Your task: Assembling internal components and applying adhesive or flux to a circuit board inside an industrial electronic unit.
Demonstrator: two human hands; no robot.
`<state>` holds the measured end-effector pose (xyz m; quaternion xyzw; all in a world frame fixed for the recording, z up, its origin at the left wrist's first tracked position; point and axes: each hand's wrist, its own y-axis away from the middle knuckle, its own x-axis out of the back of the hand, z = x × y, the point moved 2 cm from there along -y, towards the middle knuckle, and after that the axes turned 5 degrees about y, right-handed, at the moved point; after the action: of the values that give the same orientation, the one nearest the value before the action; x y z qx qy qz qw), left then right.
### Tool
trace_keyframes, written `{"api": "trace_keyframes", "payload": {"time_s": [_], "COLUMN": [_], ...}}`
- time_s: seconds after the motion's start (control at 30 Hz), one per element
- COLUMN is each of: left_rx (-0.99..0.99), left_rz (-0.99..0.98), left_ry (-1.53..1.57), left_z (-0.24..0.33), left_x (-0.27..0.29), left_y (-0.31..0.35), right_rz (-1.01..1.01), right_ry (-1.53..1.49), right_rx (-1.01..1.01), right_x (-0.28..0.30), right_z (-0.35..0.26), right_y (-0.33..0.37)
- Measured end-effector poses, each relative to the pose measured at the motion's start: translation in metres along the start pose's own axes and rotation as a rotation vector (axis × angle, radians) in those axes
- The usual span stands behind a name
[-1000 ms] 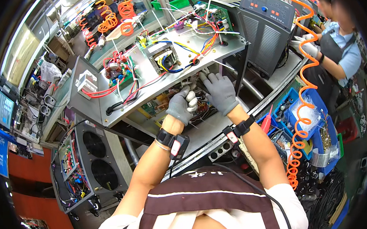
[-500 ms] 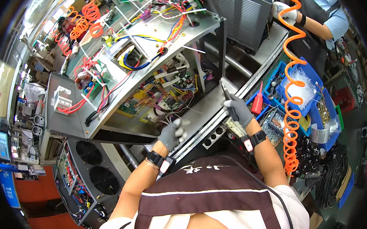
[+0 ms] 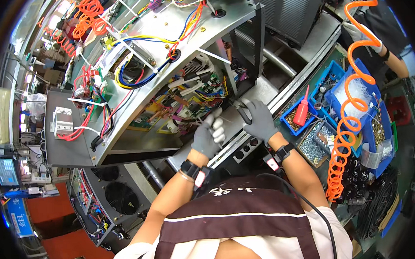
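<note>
My left hand, in a grey glove with pale fingertips, is at the open lower side of a metal equipment chassis. Its fingers are curled together, and whatever lies between them is too small to make out. Just beyond it, wires and circuit boards fill the chassis interior. To its right, my right hand, gloved alike, is closed around a dark pliers-like tool. The tool's tip points toward the chassis opening and the left hand, and its jaws are not clearly seen.
Blue bins of small parts stand at right, with a red bottle in one and an orange coiled hose hanging before them. A co-worker's gloved hand is at upper right. A fan unit sits at lower left.
Both hands have come closer together at the chassis opening. My left hand has moved right and up; my right hand has drawn left with the tool, which now points toward the left hand.
</note>
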<state>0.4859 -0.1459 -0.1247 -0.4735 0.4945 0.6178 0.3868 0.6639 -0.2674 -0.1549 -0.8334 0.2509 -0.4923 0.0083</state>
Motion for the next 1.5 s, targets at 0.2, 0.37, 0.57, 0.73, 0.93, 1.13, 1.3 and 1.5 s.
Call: {"api": "trace_keyframes", "payload": {"time_s": [0.2,0.37,0.57,0.73,0.93,1.13,1.3,1.5], "left_rx": [-0.163,-0.226,-0.235,-0.247,-0.220,-0.238,-0.265,-0.239], "left_rz": [-0.079,0.046,0.126,0.113,-0.002,0.110,0.121,0.146], "left_ry": [0.114,0.007,-0.010,0.018,-0.003,0.011,-0.072,-0.025], "left_z": [0.024,0.032,0.036,0.034,0.034,0.034,0.033,0.036], "left_x": [-0.034,-0.031,-0.028,-0.033,-0.034,-0.032,-0.034,-0.027], "left_y": [-0.024,-0.011,-0.005,-0.005,-0.006,-0.006,-0.006,-0.007], "right_rz": [0.021,0.040,0.057,0.084,0.143,0.093,0.203,0.229], "right_ry": [0.106,0.211,0.241,0.282,0.313,0.266,0.291,0.394], "right_rx": [0.144,0.171,0.181,0.221,0.235,0.162,0.217,0.278], "right_x": [0.000,-0.009,-0.011,-0.012,-0.022,-0.015,-0.022,-0.033], "right_z": [-0.038,-0.065,-0.074,-0.069,-0.074,-0.077,-0.077,-0.068], "right_y": [-0.047,-0.062,-0.073,-0.070,-0.071,-0.065,-0.070,-0.077]}}
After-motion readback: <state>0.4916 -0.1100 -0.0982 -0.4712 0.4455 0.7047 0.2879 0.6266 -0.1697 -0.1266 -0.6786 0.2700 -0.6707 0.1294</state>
